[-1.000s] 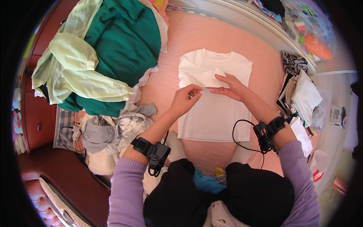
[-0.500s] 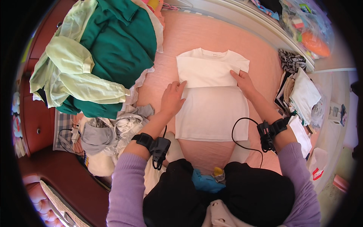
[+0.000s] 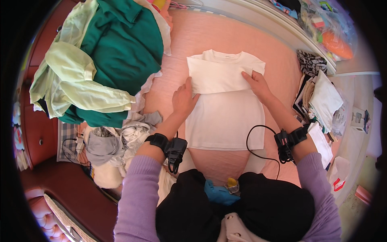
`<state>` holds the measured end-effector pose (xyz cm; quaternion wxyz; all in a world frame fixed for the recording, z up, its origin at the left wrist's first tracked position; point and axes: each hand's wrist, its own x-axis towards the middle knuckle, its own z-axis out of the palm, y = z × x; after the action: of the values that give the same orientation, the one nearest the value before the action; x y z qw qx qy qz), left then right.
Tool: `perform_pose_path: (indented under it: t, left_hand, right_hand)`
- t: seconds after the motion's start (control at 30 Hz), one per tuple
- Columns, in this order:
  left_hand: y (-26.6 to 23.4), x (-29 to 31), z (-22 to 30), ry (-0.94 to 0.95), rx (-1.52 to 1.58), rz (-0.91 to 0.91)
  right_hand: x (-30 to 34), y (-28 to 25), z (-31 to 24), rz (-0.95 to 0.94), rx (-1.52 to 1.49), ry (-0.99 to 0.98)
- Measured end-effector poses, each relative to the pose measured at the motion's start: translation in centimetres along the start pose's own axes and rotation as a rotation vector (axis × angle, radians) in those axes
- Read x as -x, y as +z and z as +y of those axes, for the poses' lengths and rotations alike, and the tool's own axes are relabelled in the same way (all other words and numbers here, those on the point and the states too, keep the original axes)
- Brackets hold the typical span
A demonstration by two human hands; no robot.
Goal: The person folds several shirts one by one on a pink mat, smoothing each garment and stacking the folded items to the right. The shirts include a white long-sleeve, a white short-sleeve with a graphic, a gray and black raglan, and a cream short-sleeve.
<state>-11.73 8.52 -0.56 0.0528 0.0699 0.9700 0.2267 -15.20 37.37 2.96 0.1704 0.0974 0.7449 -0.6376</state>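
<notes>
A white T-shirt (image 3: 225, 121) lies spread on the pink bed sheet (image 3: 201, 30), neckline at the far end and hem toward me. Across its upper half is a folded-over layer whose lower edge runs level with my hands. My left hand (image 3: 184, 97) rests along the shirt's left side, fingers stretched out at the edge and thumb apart. With thumb and fingers, my right hand (image 3: 257, 86) pinches the cloth of the folded layer on the right, below the sleeve. The right hand's lower fingers are partly hidden.
Green and pale yellow garments (image 3: 121, 44) are heaped at the far left. Grey and white clothes (image 3: 105, 145) lie crumpled nearer me. Folded clothes (image 3: 322, 97) are stacked at the right, below a clear plastic bag (image 3: 328, 30). A black cable (image 3: 248, 139) loops from my right forearm.
My left hand has moved slightly up along the shirt's left edge, its fingers closer together. The right hand has shifted a little left, and the folded layer has shifted slightly with it.
</notes>
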Motion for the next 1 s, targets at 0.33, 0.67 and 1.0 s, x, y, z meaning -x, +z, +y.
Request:
perform_pose_path:
  t: [0.33,0.67,1.0]
  left_hand:
    - [-0.9,-0.8,-0.2,-0.015,-0.155,0.071]
    - [-1.7,-2.5,-2.2,0.288,-0.063,0.256]
    - [-6.1,-11.2,0.1,0.261,-0.171,-0.157]
  right_hand:
    - [3.4,5.7,-6.0,-0.559,0.062,-0.199]
    - [3.1,4.6,-6.2,-0.553,0.075,-0.189]
    - [3.8,5.8,-6.7,-0.636,0.062,-0.281]
